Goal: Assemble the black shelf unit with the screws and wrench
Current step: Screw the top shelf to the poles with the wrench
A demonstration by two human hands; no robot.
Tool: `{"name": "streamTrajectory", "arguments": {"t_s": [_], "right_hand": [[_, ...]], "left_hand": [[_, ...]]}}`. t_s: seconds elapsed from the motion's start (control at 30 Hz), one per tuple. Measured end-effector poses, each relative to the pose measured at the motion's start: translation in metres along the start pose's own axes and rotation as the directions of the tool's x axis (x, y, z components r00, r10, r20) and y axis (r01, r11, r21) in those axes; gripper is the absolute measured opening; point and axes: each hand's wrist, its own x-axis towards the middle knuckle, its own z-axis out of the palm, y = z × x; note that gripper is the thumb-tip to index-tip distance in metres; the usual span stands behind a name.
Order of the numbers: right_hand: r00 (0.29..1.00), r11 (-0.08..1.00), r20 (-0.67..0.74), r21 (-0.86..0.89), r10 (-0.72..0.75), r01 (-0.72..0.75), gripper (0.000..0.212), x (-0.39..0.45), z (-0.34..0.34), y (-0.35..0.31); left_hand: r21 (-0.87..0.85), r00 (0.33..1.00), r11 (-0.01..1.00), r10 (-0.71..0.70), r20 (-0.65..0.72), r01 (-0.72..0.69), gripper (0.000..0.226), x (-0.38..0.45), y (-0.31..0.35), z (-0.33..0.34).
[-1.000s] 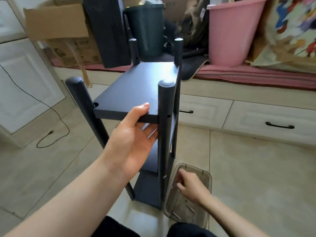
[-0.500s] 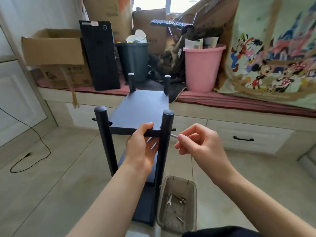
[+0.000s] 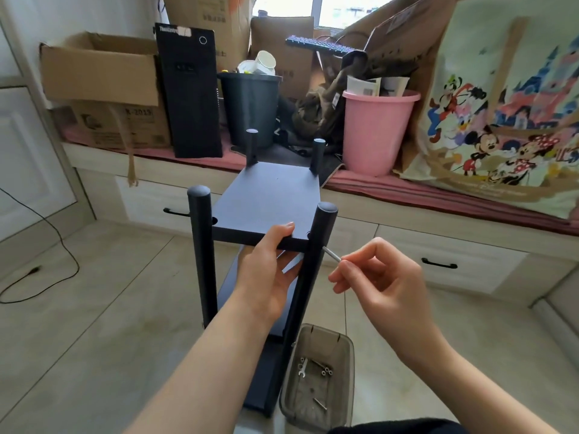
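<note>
Window-seat clutter: black tower (image 3: 191, 95) "Think…", box (image 3: 122, 120) "2019".

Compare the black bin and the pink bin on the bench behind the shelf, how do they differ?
The black bin is dark and stands left of the pink bin, beside a black computer tower. The black bin is topped with white cups and scraps; the pink bin holds upright papers. The pink bin looks wider at the rim and sits by a cartoon-print bag. Both are tapered, upright plastic bins on the red-cushioned bench, both filled.
</note>
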Motion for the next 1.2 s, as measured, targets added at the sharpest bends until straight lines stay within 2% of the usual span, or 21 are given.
{"name": "streamTrajectory", "arguments": {"t_s": [0.1, 0.6, 0.73, 0.87, 1.03, 1.2], "right_hand": [[1.0, 0.999, -0.003, 0.03, 0.019, -0.019, 0.018, 0.001, 0.0, 0.002], [0.998, 0.994, 0.011, 0.086, 0.06, -0.061, 0.01, 0.008, 0.009, -0.001], [0.997, 0.995, 0.04, 0.069, 0.068, -0.071, 0.012, 0.011, 0.01, 0.0], [0.996, 0.995, 0.052, 0.072, 0.071, -0.075, 0.013, 0.015, 0.009, 0.002], [0.994, 0.993, 0.077, 0.075, 0.081, -0.087, 0.013, 0.018, 0.01, 0.005], [0.978, 0.958, 0.118, 0.214, 0.17, -0.192, 0.012, 0.02, 0.007, 0.001]], "left_hand": [[0.0, 1.0, 1.0, 0.005, 0.025, -0.005, 0.035, 0.0, 0.0, 0.0], [0.015, 0.998, 1.0, 0.006, 0.064, -0.007, 0.04, -0.001, -0.001, -0.001], [0.002, 0.999, 1.0, -0.001, 0.052, 0.0, 0.035, 0.0, -0.002, -0.003], [0.005, 0.999, 1.0, -0.008, 0.032, 0.008, 0.017, 0.001, -0.003, -0.004], [0.007, 0.999, 1.0, -0.012, 0.038, 0.012, 0.026, 0.001, -0.002, -0.004], [0.012, 1.0, 1.0, -0.007, 0.031, 0.007, 0.019, 0.001, -0.003, -0.005]]}}
